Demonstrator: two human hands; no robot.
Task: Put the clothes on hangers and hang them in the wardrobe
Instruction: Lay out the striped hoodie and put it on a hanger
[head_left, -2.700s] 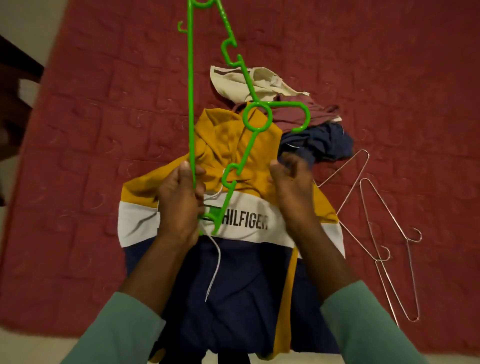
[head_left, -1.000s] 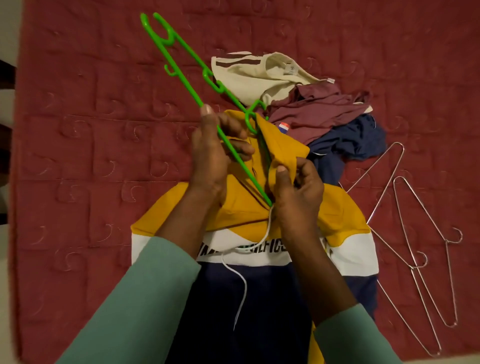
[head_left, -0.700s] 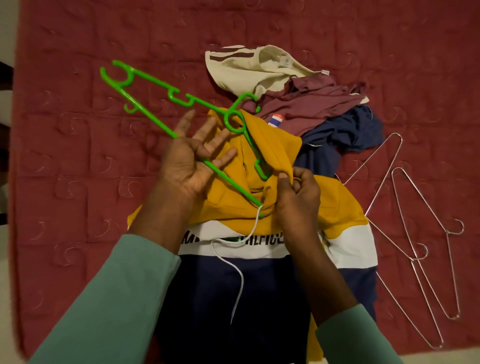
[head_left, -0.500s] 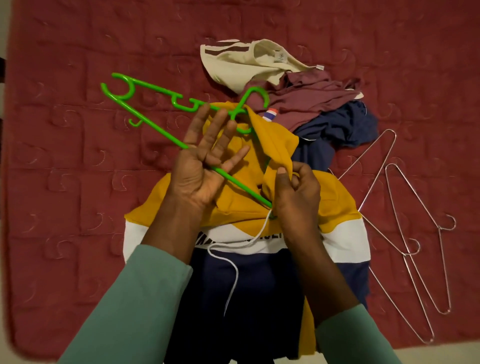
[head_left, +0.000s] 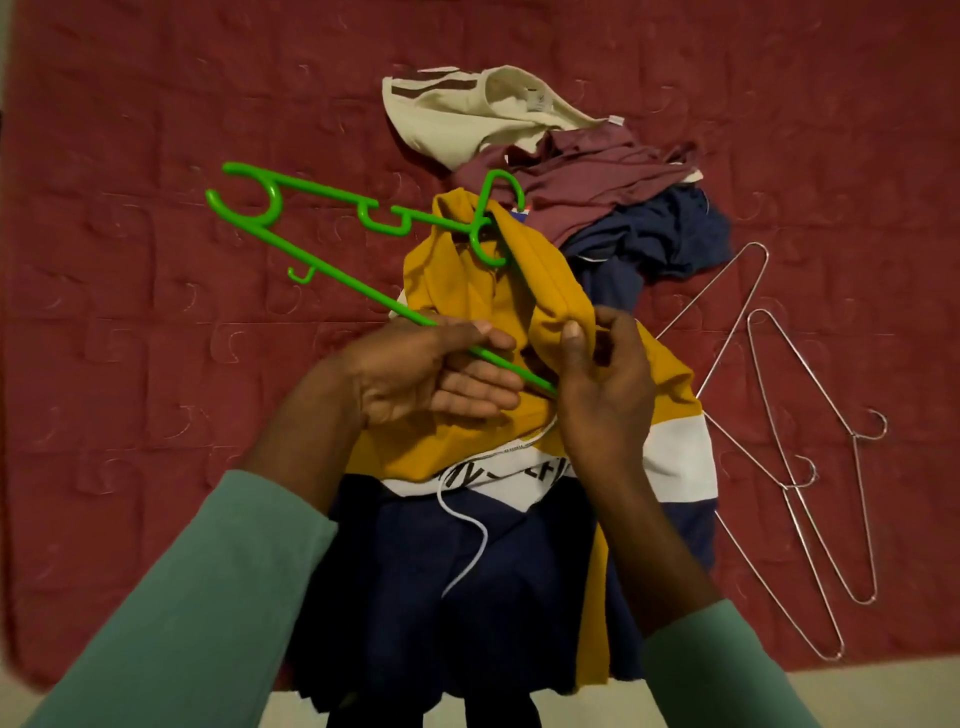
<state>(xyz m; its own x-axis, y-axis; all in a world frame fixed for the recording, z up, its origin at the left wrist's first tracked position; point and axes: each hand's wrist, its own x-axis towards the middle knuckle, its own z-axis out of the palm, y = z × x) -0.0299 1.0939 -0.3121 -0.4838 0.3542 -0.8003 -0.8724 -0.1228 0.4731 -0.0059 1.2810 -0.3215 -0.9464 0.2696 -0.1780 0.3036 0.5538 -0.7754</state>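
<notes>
Left hand: your thumb lies over the lower bar of the green plastic hanger and your fingers curl beneath it, gripping it.
Right hand: thumb and forefinger pinch the yellow hood edge of the hoodie. Your other fingers are bent loosely.
Hanger: it is tilted, with its hook poking out above the yellow fabric. One shoulder is free at the left. The other end is hidden under the hood and behind your right hand.
Hoodie: it lies flat on the red quilted bedspread. Its hem is cut off at the bottom edge, and your arms cover part of its body.
Lettering: it is crumpled in the white band and unreadable.
Drawstring: only one white cord shows.
Pile: a cream garment, a maroon one and a navy one are bunched beyond the hood, their types unclear.
Wire hangers: two overlap on the bedspread to the right.
</notes>
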